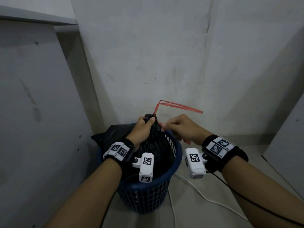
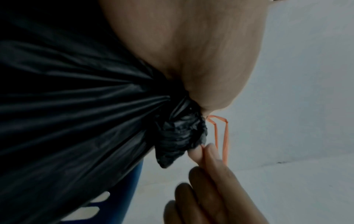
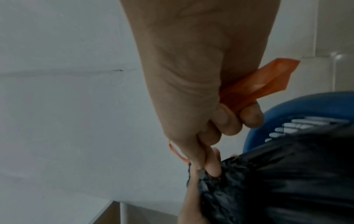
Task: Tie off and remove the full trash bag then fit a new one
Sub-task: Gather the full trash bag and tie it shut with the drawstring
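A full black trash bag (image 1: 156, 148) sits in a blue mesh bin (image 1: 148, 195) on the floor. My left hand (image 1: 144, 125) grips the bag's gathered neck (image 2: 178, 133) from the left. A red drawstring loop (image 1: 179, 106) sticks up and to the right from the neck. My right hand (image 1: 179, 127) pinches a second red drawstring (image 3: 254, 84) right beside the neck, with its end running through the curled fingers and out below the palm (image 1: 186, 141). In the right wrist view the black bag (image 3: 287, 174) and the bin's blue rim (image 3: 298, 104) lie below the fingers.
The bin stands in a corner, with a white wall (image 1: 164, 55) behind and a grey cabinet side (image 1: 32, 96) at the left. A white cable (image 1: 205, 198) and a black cable (image 1: 246, 199) trail on the floor at the right. Another panel (image 1: 289, 142) stands at the far right.
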